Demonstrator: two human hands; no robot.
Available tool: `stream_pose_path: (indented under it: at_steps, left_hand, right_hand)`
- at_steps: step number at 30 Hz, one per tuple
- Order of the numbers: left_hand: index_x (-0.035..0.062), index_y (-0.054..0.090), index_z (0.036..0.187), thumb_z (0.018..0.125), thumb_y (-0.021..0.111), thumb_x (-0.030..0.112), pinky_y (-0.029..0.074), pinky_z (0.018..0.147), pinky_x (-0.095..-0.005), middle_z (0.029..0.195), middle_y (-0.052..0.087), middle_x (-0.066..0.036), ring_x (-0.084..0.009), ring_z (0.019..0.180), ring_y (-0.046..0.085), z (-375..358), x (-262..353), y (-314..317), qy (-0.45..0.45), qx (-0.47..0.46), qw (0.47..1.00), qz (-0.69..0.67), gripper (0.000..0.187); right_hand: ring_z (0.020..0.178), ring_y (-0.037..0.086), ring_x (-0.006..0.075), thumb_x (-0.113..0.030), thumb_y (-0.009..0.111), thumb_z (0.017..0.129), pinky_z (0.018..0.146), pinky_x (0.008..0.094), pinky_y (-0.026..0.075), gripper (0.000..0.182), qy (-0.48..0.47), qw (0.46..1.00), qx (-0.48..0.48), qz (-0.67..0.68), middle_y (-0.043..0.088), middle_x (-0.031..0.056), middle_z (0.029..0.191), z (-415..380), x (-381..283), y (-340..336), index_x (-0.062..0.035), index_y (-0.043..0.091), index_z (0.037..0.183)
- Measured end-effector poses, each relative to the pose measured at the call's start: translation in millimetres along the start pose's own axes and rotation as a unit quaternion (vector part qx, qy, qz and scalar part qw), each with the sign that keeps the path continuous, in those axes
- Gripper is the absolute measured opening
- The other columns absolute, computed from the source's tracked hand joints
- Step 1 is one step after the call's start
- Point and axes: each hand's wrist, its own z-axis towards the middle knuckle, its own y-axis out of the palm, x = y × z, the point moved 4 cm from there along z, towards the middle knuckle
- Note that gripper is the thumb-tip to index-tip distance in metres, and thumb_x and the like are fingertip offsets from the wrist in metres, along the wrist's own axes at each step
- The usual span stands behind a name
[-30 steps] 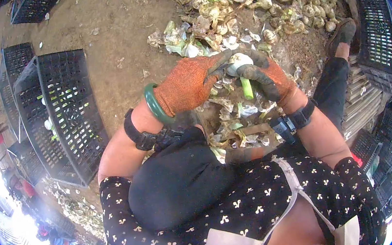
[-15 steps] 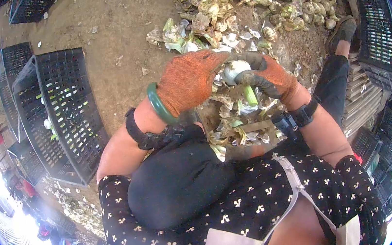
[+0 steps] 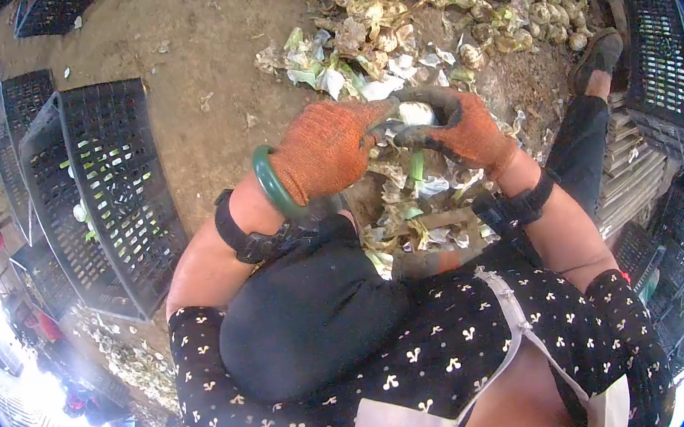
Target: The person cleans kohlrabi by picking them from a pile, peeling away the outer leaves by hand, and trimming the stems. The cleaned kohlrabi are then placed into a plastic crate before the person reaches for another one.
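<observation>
Right hand [image 3: 462, 129] holds white bulb [image 3: 415, 113]; left hand [image 3: 326, 149] at its side, grip unclear. Slack hold could drop it onto peelings [image 3: 433, 186] below.

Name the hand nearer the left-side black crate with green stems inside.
Left. The left hand is to the right of the crate, apart from it; the right hand is farther off, beyond the left hand.

Both arms bend at the elbow, the left forearm [image 3: 209, 260] and right forearm [image 3: 564, 225] angling inward ahead of the body. The gloved left hand [image 3: 327, 149] stretches its fingers [image 3: 379, 113] toward the gloved right hand [image 3: 469, 131], whose fingers and thumb [image 3: 428, 135] curve into a rounded clasp.
</observation>
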Motion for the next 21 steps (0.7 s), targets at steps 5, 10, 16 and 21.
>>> stream_pose_path:
  at_steps: [5, 10, 16, 21]
  left_hand:
    - [0.0106, 0.054, 0.110, 0.074, 0.052, 0.012, 0.047, 0.068, -0.0444, 0.090, 0.060, -0.018, -0.0352, 0.080, 0.058, 3, -2, 3, 0.014, 0.051, 0.995, 0.084, 0.036]
    - [0.0122, 0.050, 0.116, 0.072, 0.053, 0.010, 0.047, 0.066, -0.0450, 0.087, 0.061, -0.019, -0.0360, 0.077, 0.059, -4, 2, -10, 0.020, 0.075, 0.996, 0.032, 0.044]
    - [0.0146, 0.046, 0.121, 0.073, 0.052, 0.010, 0.048, 0.064, -0.0447, 0.083, 0.062, -0.018, -0.0346, 0.076, 0.060, 0, 1, 6, -0.017, 0.005, 0.995, 0.094, 0.049]
    - [0.0160, 0.049, 0.119, 0.074, 0.052, 0.013, 0.049, 0.063, -0.0438, 0.083, 0.063, -0.016, -0.0324, 0.077, 0.062, 3, 6, 10, -0.058, -0.018, 0.987, 0.147, 0.045]
  right_hand:
    - [0.090, 0.059, 0.0177, -0.027, 0.074, 0.069, 0.082, 0.0297, 0.046, 0.049, 0.038, 0.997, -0.032, -0.062, 0.063, 0.0097, 0.101, -2, -4, 6, -0.0059, 0.058, 0.110]
    - [0.089, 0.059, 0.0185, -0.030, 0.072, 0.069, 0.082, 0.0306, 0.046, 0.049, -0.005, 0.999, 0.013, -0.046, 0.063, 0.0110, 0.099, 4, -10, 1, -0.0058, 0.058, 0.109]
    - [0.087, 0.061, 0.0258, -0.029, 0.072, 0.068, 0.079, 0.0336, 0.047, 0.045, 0.023, 0.988, 0.021, -0.151, 0.062, 0.0134, 0.097, 3, -11, 3, -0.0089, 0.059, 0.107]
    - [0.086, 0.059, 0.0318, -0.032, 0.072, 0.066, 0.076, 0.0376, 0.048, 0.047, -0.036, 0.971, 0.070, -0.227, 0.061, 0.0142, 0.098, -1, -17, 3, -0.0111, 0.058, 0.106]
